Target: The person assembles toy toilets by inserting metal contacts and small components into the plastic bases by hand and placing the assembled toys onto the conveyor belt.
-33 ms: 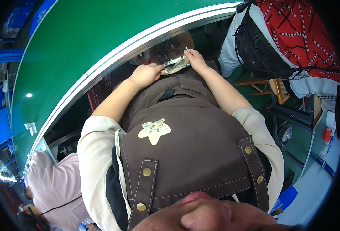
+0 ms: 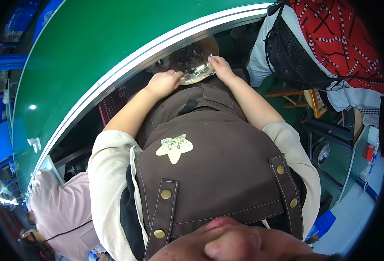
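Observation:
A round, shallow, shiny basin [image 2: 200,78] rests at my lap, partly under the table edge. Small glinting bits lie in it, too small to name. My left hand [image 2: 165,82] is closed at the basin's near left rim, thumb and fingers together; whatever they hold is hidden. On the right rim, my right hand [image 2: 221,68] has its thumb and fingers pinched, and a small silvery piece [image 2: 210,55] shows at the fingertips. A brown apron [image 2: 209,148] covers my lap below the basin.
A green table [image 2: 113,39] with a white edge curves across ahead and left. At the right, someone in a red patterned garment [image 2: 340,39] sits close, with a black mesh bag [image 2: 287,56]. Another person in a pink top [image 2: 63,204] is at the lower left. Wooden stool legs [image 2: 290,93] stand at right.
My left hand has shifted slightly up and back at the basin's rim, uncovering more of its near edge. The right hand looks unmoved.

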A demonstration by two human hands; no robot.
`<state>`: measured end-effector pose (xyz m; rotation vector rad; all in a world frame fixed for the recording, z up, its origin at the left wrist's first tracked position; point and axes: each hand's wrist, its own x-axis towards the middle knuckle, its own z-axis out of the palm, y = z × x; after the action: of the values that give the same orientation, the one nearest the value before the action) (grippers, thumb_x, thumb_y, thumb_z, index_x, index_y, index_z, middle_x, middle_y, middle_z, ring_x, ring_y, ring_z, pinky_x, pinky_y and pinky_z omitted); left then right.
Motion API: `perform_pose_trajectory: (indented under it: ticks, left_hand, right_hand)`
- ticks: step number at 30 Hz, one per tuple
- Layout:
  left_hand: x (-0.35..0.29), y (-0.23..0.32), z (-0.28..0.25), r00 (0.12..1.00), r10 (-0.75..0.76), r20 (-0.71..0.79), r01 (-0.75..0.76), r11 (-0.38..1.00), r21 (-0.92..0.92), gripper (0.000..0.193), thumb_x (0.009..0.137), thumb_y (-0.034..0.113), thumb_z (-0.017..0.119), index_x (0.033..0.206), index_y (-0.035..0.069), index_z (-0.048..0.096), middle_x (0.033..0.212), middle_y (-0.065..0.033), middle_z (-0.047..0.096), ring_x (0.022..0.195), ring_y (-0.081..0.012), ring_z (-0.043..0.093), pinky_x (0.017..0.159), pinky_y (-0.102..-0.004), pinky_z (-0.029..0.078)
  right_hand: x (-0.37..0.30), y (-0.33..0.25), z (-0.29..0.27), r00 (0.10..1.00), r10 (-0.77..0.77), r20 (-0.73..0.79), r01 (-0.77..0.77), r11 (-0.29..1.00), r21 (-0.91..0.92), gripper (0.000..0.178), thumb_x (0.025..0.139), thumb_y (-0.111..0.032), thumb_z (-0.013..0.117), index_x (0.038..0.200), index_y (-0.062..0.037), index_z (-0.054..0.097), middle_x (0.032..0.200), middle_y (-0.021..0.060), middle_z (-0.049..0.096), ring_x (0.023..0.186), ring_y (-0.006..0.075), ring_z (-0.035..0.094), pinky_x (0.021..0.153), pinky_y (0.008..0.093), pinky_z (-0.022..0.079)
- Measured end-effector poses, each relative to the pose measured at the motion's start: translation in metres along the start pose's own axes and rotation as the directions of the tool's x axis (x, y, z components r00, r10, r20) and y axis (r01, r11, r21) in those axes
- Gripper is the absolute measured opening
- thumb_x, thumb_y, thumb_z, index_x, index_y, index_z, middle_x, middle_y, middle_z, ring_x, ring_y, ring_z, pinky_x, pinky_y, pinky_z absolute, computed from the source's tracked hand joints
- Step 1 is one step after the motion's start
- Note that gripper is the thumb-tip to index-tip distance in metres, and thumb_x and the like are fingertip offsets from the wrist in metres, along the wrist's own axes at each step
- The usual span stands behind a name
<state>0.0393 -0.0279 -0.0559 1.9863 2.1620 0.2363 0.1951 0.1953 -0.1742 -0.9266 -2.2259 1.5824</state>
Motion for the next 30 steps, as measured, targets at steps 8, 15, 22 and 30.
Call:
perform_pose_trajectory:
  ticks: [8,15,22,30]
  left_hand:
    - [-0.001,-0.006,-0.012,1.000,-0.016,-0.017,0.015,1.000,-0.007,0.022,0.093,0.022,0.053,0.107,0.009,0.062,0.084,-0.0144,0.066,0.074,-0.0337,0.067,0.065,-0.0444,0.056]
    - [-0.006,0.003,-0.016,0.995,-0.067,0.080,0.067,0.998,-0.004,0.025,0.091,0.020,0.054,0.112,0.009,0.062,0.090,-0.0149,0.066,0.079,-0.0341,0.066,0.068,-0.0447,0.055]
    - [0.015,0.012,-0.004,0.991,-0.131,-0.003,0.131,0.991,-0.017,0.026,0.090,0.019,0.054,0.112,0.010,0.063,0.093,-0.0153,0.067,0.083,-0.0338,0.067,0.073,-0.0440,0.055]
    - [0.031,0.022,-0.016,0.987,-0.003,0.160,0.019,0.995,-0.099,0.027,0.091,0.020,0.053,0.113,0.009,0.064,0.097,-0.0147,0.067,0.087,-0.0347,0.066,0.077,-0.0441,0.054]
  right_hand:
    - [-0.002,-0.004,-0.002,0.999,0.016,0.028,-0.016,1.000,-0.006,0.045,0.095,-0.045,0.050,0.105,-0.0037,0.065,0.106,0.0197,0.059,0.106,0.0354,0.056,0.093,0.0399,0.042]
    - [-0.006,-0.014,-0.004,0.999,0.029,0.014,-0.028,0.999,-0.036,0.046,0.096,-0.045,0.050,0.104,-0.0028,0.065,0.107,0.0193,0.059,0.106,0.0352,0.056,0.092,0.0400,0.042]
    - [-0.005,-0.015,-0.004,0.999,0.021,0.030,-0.018,0.997,-0.072,0.046,0.096,-0.045,0.049,0.106,-0.0028,0.065,0.106,0.0193,0.059,0.107,0.0354,0.055,0.093,0.0400,0.042]
    - [-0.006,-0.013,-0.004,1.000,-0.006,0.024,0.008,0.997,-0.078,0.046,0.096,-0.046,0.048,0.106,-0.0036,0.065,0.106,0.0196,0.059,0.106,0.0358,0.056,0.093,0.0405,0.042]
